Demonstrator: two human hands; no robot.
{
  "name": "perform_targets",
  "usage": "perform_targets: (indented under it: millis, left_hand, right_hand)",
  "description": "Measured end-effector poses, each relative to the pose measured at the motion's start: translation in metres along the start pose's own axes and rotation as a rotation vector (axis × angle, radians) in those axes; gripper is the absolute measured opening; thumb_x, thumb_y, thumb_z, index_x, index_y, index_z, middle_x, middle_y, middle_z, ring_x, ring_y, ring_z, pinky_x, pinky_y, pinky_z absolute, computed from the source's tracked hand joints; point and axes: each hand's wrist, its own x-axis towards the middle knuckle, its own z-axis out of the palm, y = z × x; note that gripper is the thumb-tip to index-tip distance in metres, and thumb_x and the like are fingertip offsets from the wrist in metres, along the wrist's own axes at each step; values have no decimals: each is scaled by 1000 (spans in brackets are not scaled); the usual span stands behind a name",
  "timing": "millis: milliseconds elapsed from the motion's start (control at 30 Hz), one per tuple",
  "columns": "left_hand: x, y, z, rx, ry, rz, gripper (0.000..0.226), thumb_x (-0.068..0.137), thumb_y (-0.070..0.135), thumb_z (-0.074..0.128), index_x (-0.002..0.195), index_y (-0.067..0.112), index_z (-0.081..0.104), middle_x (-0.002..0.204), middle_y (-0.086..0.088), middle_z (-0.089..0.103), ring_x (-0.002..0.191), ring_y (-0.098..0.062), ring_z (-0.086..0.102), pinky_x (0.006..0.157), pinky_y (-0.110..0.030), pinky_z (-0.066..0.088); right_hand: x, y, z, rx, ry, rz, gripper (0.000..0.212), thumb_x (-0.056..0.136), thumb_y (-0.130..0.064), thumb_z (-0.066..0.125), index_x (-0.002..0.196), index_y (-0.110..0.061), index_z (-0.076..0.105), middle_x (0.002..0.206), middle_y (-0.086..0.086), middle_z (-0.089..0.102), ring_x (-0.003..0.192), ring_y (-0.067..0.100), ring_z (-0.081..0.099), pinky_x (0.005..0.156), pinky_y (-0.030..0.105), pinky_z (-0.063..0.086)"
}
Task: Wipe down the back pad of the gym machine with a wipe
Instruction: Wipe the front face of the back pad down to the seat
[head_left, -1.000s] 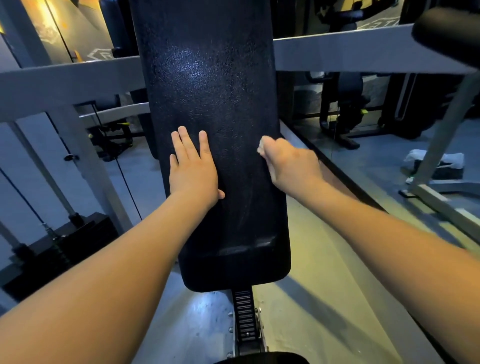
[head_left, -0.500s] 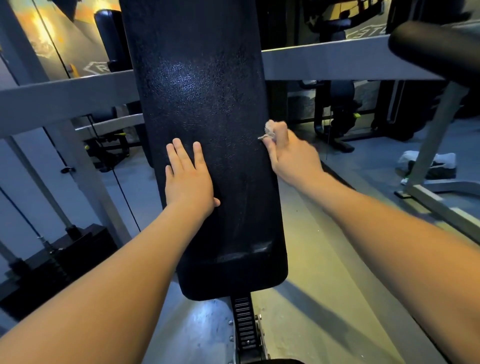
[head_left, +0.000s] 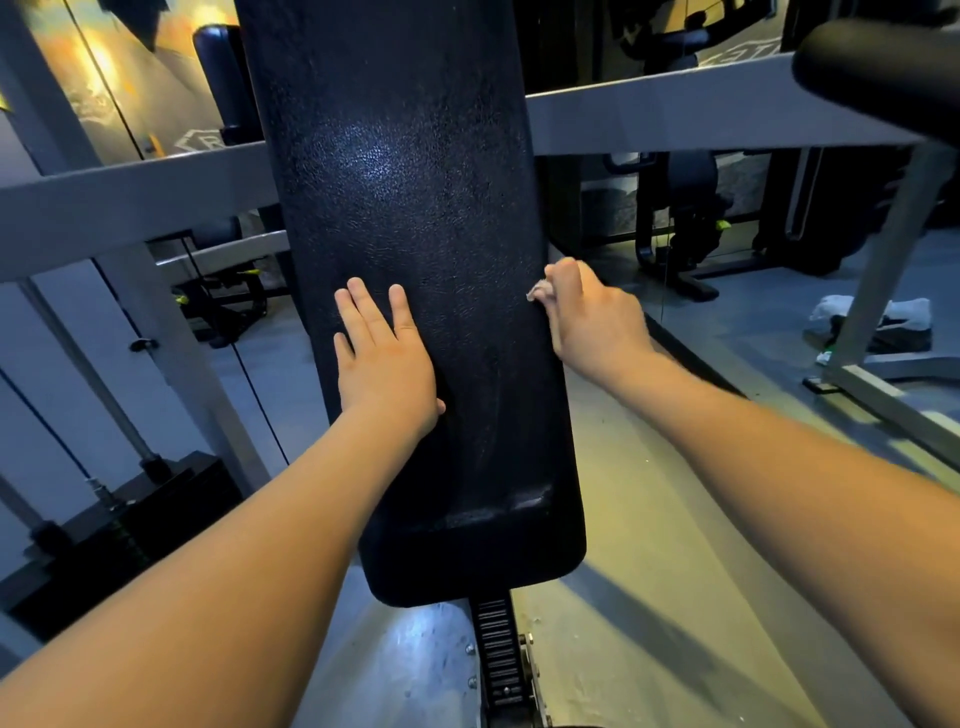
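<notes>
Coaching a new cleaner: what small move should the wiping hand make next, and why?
Probably sweep the right hand leftward across the back pad: its wipe sits at the pad's right edge, while the left hand lies flat on the pad.

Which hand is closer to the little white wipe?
Right. The right hand pinches the wipe at the back pad's right edge; the left hand lies flat across the pad.

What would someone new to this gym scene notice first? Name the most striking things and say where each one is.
The tall black back pad fills the centre, glossy where light hits it. The left hand lies flat and open on its lower left part, while the right hand presses a small pale wipe against the pad's right edge. Grey frame bars cross behind it.
</notes>
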Motion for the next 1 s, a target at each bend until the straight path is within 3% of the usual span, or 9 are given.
perform_targets:
  millis: [133,300,400,500,633,767,867,1000]
  left_hand:
    - [0,1,2,-4,-3,2,139,81,55,77,151,3,-31,153,-36,-35,147,-50,-26,124,-55,12]
    - [0,-1,1,-18,-4,5,139,81,55,77,151,4,-31,153,-36,-35,147,-50,-27,124,-55,11]
    - [0,-3,3,-20,-1,8,139,82,56,76,150,4,-33,152,-36,-37,147,-49,-28,124,-54,9]
    - [1,-2,3,-29,-5,5,138,82,54,77,150,4,-33,152,-35,-38,146,-49,-29,124,-55,8]
    - [3,-1,6,-33,-4,0,138,83,54,76,150,4,-34,151,-36,-39,145,-50,-30,125,-56,8]
    - [2,-4,8,-35,10,7,138,83,54,76,150,4,-34,151,-35,-39,145,-50,-30,125,-55,7]
    - [2,-4,8,-32,13,14,138,82,55,76,150,4,-33,152,-35,-37,146,-49,-29,124,-54,7]
    - [1,-4,5,-28,11,10,138,82,55,76,150,5,-33,153,-35,-36,147,-49,-28,124,-54,8]
  right_hand:
    - [51,4,-16,-8,58,61,33,107,-34,41,120,-4,44,112,20,60,65,48,61,48,41,41]
    - [105,-17,-31,150,112,73,42,107,-27,46,142,-6,40,137,18,51,97,46,60,68,42,40]
    - [123,-16,-26,146,148,25,47,104,-20,51,147,-4,44,134,23,43,97,42,61,79,44,51]
    - [135,-14,-27,116,239,1,45,100,-18,54,144,-9,52,130,22,46,102,38,59,81,46,55]
    - [154,-21,-24,71,325,66,41,101,-20,54,141,-10,57,127,17,52,112,34,52,85,35,45]
    - [155,-30,-13,74,352,158,27,98,-22,55,121,-14,67,117,11,57,109,31,52,88,37,43]
    - [134,-32,-8,30,328,89,24,94,-18,54,113,-19,68,113,6,60,107,30,52,83,31,30]
    - [82,-33,3,87,305,-84,25,87,-8,58,109,-13,70,104,6,62,95,32,54,80,40,44]
